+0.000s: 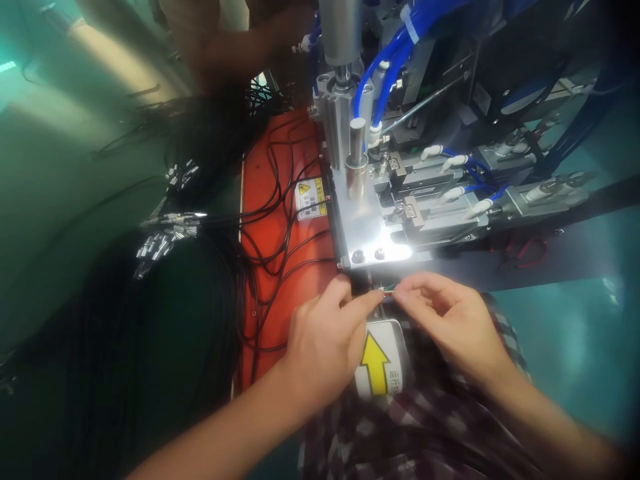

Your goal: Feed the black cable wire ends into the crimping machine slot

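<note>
Close together in front of the metal machine (pixel 367 230), my two hands meet over a few thin wires (pixel 388 293), partly reddish. My left hand (pixel 325 333) is closed, thumb and index finger pinched at the wires' left side. From the right, my right hand (pixel 453 320) pinches the other side between thumb and fingertips. The wire ends are too small to make out clearly. Black cables (pixel 287 247) run across the orange-red surface (pixel 270 280) beside my left hand. Below the hands is a white label with a yellow arrow (pixel 376 367).
Bundled black cables with silvery ends (pixel 163 243) hang at the left. Pneumatic cylinders (pixel 450 223) and blue air hoses (pixel 395 60) fill the upper right. A yellow-and-white warning label (pixel 311 199) sticks to the orange-red surface. Another person's blurred arm (pixel 240 50) is at the top.
</note>
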Tool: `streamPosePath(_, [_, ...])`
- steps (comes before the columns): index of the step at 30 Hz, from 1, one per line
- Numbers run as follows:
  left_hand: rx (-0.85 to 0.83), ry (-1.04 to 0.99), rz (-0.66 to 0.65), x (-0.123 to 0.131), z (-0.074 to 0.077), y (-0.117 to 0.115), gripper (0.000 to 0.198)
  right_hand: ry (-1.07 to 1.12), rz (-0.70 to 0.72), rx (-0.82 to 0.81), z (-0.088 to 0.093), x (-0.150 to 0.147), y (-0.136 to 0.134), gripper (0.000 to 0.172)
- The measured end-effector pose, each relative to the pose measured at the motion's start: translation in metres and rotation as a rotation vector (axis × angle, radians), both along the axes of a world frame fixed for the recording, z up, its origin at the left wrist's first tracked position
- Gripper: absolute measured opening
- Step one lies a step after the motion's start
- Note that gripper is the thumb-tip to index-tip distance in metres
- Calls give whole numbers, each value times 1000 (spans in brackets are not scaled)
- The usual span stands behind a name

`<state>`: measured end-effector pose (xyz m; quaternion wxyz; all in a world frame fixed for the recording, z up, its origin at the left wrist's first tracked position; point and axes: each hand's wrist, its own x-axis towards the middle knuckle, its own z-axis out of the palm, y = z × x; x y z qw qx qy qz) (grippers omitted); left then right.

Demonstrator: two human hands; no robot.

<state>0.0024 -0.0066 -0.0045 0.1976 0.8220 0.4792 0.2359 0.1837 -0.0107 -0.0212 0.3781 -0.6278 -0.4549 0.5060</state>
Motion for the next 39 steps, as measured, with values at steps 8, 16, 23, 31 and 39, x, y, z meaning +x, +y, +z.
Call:
streamPosePath(8, [3,6,-2,-1,-1,-1,37,36,62,-67,2,1,2,21])
streamPosePath(16, [25,21,-22,0,0,1,36,-89,112,35,0,0,1,16])
streamPosePath(23, [35,19,-28,0,0,1,36,-93,140,4,3,4,4,18])
streamPosePath(31, [29,18,-20,-1,-1,0,36,29,119,-87,10,3,9,24])
streamPosePath(39, [83,178,-58,0,5,2,36,-69,112,-89,8,-3,12,12])
